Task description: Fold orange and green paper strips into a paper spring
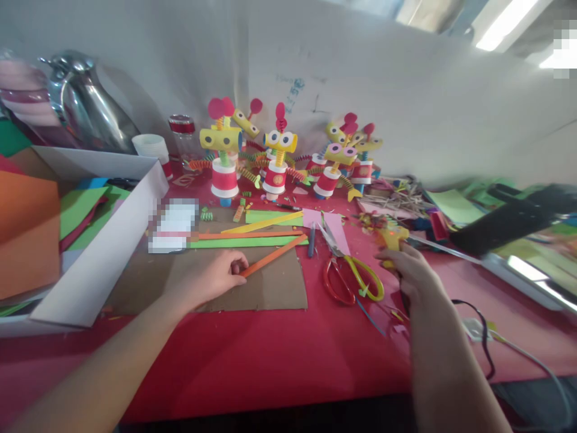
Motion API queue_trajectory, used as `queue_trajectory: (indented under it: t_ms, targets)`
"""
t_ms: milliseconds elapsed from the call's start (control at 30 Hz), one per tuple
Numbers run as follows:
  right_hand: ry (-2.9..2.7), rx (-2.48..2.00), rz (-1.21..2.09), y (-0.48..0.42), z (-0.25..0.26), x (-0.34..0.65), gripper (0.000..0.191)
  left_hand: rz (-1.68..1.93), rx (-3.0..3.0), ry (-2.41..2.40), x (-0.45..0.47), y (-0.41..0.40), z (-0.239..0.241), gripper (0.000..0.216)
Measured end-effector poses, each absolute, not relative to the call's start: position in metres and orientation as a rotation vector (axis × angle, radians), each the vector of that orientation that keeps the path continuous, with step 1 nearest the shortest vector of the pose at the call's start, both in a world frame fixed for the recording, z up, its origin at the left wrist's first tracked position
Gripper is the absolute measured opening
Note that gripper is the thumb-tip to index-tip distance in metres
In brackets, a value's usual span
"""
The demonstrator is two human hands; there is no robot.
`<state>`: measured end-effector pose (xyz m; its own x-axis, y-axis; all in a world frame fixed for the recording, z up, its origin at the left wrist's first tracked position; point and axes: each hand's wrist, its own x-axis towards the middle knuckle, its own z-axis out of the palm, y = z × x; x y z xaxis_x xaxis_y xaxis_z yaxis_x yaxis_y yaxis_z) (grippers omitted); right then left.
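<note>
No text readable for certain. Handwriting (296,87) in blue-green on grey wall (180,66), too blurred to make out (dark angular stroke (316,110) just beside it). Gold emblem (278,180) on red-banded paper cup (269,180), too small to read.

- Left hand (223,273): bare, ungloved
- Left forearm (117,355): bare down to the view's edge, smoothly tapered
- Right hand (417,270): bare, ungloved
- Right forearm (444,355): also bare, broadening away from the hand
</note>
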<state>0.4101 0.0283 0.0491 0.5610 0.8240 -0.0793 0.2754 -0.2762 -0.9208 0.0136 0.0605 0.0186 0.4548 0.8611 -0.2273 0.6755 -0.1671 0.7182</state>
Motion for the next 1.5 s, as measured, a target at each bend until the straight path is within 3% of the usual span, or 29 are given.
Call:
queue_trajectory:
  t_ms: [167,267,633,1500]
  targets:
    - [-0.677,-1.465,1.189,0.010,0.072,0.363,0.018,0.269,1.795,1.289,0.014,0.064,0.027,0.031]
    - [-0.810,-1.384,1.125,-0.005,0.067,0.327,0.029,0.261,1.793,1.284,0.012,0.065,0.030,0.032]
    - [-1.463,-1.657,0.955,-0.042,0.032,0.258,0.036,0.279,1.790,1.297,0.012,0.065,0.026,0.033]
    - [-1.869,-1.992,0.381,-0.047,0.035,0.231,0.029,0.294,1.798,1.235,0.015,0.063,0.021,0.025]
